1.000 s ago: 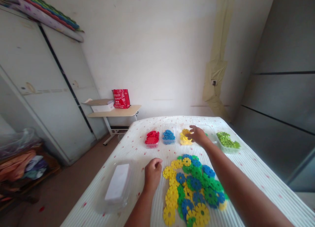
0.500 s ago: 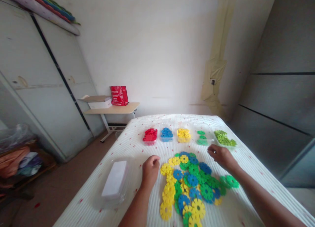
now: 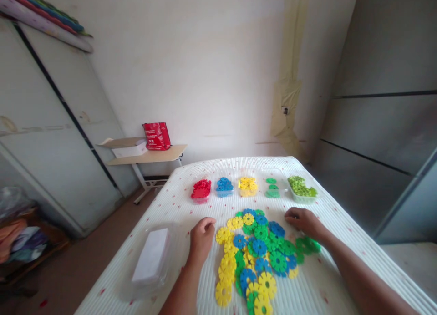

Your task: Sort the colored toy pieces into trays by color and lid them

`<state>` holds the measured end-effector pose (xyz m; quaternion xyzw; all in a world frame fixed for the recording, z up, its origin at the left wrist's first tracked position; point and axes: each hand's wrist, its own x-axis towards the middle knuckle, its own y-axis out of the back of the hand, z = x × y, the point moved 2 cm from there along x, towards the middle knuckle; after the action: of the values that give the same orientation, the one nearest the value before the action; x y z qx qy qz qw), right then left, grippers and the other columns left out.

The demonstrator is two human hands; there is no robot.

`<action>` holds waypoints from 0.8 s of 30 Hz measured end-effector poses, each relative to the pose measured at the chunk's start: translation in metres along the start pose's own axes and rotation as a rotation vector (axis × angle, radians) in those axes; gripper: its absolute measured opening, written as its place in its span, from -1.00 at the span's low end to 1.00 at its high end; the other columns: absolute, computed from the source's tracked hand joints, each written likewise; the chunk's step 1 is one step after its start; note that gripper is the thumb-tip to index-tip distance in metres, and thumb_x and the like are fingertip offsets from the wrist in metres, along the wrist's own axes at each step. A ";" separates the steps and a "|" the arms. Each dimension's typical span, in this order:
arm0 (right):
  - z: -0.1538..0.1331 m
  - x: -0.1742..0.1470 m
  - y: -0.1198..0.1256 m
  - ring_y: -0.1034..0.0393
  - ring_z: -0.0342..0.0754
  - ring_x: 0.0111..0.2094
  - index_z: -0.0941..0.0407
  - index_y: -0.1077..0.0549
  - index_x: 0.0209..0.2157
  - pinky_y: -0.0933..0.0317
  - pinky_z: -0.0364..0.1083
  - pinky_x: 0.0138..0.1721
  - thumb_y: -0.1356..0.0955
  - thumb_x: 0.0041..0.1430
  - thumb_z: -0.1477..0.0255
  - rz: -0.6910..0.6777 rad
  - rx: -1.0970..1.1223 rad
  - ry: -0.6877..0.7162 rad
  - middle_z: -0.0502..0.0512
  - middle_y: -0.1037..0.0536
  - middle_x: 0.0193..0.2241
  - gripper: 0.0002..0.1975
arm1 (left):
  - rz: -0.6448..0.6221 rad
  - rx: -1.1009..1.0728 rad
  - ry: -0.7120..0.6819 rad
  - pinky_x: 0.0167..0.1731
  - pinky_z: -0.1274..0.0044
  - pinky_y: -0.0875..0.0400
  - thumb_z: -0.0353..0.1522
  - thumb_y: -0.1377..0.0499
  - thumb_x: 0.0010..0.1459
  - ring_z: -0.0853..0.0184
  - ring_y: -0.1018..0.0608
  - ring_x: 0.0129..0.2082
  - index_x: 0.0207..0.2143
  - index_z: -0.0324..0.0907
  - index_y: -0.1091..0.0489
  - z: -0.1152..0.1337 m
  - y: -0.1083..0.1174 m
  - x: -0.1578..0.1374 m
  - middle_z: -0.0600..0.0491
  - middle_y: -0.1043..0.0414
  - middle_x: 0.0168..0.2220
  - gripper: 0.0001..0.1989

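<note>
Several flower-shaped plastic discs (image 3: 260, 247) in yellow, blue and green lie in a loose, overlapping heap on the table. My left hand (image 3: 202, 236) rests beside the heap's left edge, fingers curled in and no disc visible in them. On the far right side, my right hand (image 3: 304, 222) hovers close to the heap, its fingers bent together and no disc showing. Below its wrist are green discs (image 3: 307, 245). Behind the heap stands a row of clear tubs: red pieces (image 3: 201, 189), blue pieces (image 3: 224, 185), yellow discs (image 3: 247, 185), a few green discs (image 3: 272, 187) and light green pieces (image 3: 301, 186).
A clear plastic box (image 3: 152, 258) with a white block-like item sits left of my left arm. The tablecloth (image 3: 184, 183) is white and ribbed with red specks. Further back, a small side table (image 3: 150, 158) carries a red bag (image 3: 157, 136) and a white box (image 3: 129, 149).
My right hand has drawn back from the tub of green discs towards the heap. The left hand stays beside the heap. The whole view has shifted slightly.
</note>
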<state>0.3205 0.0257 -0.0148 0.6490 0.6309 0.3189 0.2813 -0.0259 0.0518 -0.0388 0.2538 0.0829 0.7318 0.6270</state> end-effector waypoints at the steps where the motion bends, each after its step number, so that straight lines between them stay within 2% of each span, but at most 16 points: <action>1: 0.000 0.000 0.000 -0.33 -0.12 -0.52 0.11 -0.44 -0.48 -0.14 -0.17 -0.47 -0.22 -0.04 0.33 0.011 -0.026 0.013 -0.01 -0.50 -0.55 -0.79 | -0.010 -0.003 -0.014 -0.42 0.55 -0.37 -0.35 -0.04 -0.07 0.33 -0.50 -0.45 -0.43 -0.21 -0.41 0.001 0.000 0.000 0.08 -0.46 -0.50 -0.80; 7: 0.001 0.001 -0.002 -0.38 -0.08 -0.43 0.08 -0.45 -0.48 -0.16 -0.16 -0.38 -0.22 -0.03 0.37 0.058 -0.112 0.013 0.01 -0.53 -0.48 -0.81 | -0.117 0.076 -0.196 -0.32 0.54 -0.34 -0.41 -0.03 -0.04 0.36 -0.46 -0.36 -0.41 -0.18 -0.41 0.022 0.000 -0.009 0.06 -0.44 -0.41 -0.83; 13: -0.001 0.000 -0.005 -0.38 -0.08 -0.42 0.08 -0.44 -0.47 -0.14 -0.17 -0.39 -0.21 -0.02 0.39 0.070 -0.169 -0.018 0.01 -0.52 -0.48 -0.82 | -0.276 0.336 -0.420 -0.13 0.40 -0.22 -0.32 -0.17 -0.09 0.25 -0.38 -0.17 -0.31 -0.08 -0.46 0.059 -0.009 -0.030 0.04 -0.42 -0.26 -0.78; 18: -0.005 -0.002 -0.005 -0.38 -0.10 -0.41 0.08 -0.43 -0.47 -0.13 -0.19 -0.39 -0.20 -0.01 0.39 0.067 -0.186 -0.005 0.01 -0.51 -0.47 -0.81 | -0.286 0.469 -0.443 -0.14 0.38 -0.16 -0.32 -0.21 -0.10 0.25 -0.34 -0.14 -0.27 -0.03 -0.43 0.064 -0.021 -0.040 0.06 -0.39 -0.22 -0.75; 24: -0.006 -0.003 -0.004 -0.37 -0.10 -0.42 0.08 -0.42 -0.48 -0.12 -0.19 -0.41 -0.21 0.00 0.39 0.074 -0.174 -0.003 0.00 -0.51 -0.49 -0.83 | -0.272 0.422 -0.398 -0.18 0.42 -0.16 -0.40 -0.23 -0.16 0.26 -0.35 -0.19 -0.36 -0.09 -0.40 0.061 -0.024 -0.038 0.07 -0.41 -0.29 -0.79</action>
<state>0.3132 0.0228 -0.0144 0.6455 0.5761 0.3816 0.3254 0.0271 0.0084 -0.0071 0.5031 0.1416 0.5438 0.6566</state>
